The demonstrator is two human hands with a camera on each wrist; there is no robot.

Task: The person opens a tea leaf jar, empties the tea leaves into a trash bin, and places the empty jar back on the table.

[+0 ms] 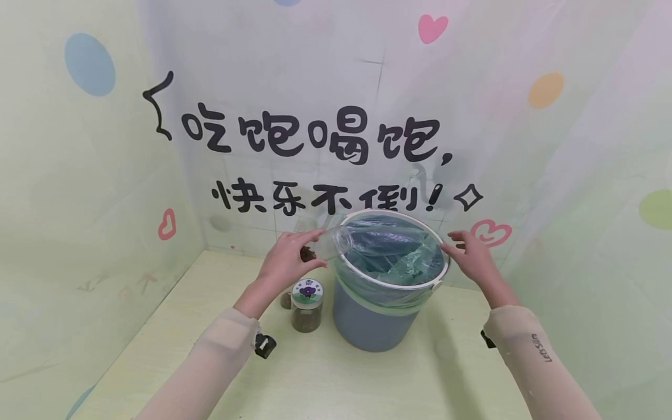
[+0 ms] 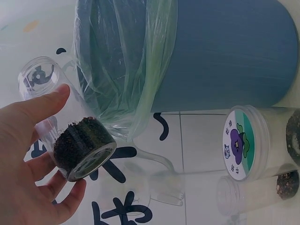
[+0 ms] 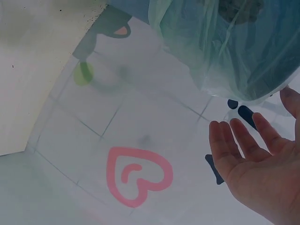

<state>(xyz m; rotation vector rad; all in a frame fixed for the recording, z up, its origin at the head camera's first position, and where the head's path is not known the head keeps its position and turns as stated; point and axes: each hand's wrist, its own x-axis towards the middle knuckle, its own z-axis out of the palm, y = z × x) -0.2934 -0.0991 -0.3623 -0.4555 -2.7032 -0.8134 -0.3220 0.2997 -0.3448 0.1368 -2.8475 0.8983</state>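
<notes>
Tipped sideways in my left hand (image 1: 286, 256) is a clear jar (image 2: 83, 140), gripped between thumb and fingers. Dark, crumbly dried bits lie packed in its base. Its uncapped mouth overlaps the left rim of a blue bin (image 1: 373, 326) in the head view. A thin green bag (image 2: 124, 65) lines this bin and folds over the outside under a white ring (image 1: 391, 286). Across the bin, my right hand (image 1: 475, 262) has its thumb at the ring, fingers relaxed and apart. The right wrist view shows this hand (image 3: 258, 159) with no object in its palm.
Left of the bin on the pale table (image 1: 325, 385) stands a jar (image 1: 307, 318) with dark contents and a lid printed with a purple figure. A smaller clear jar (image 2: 287, 183) stands behind it. A printed sheet wall (image 1: 315, 70) rises close behind the bin.
</notes>
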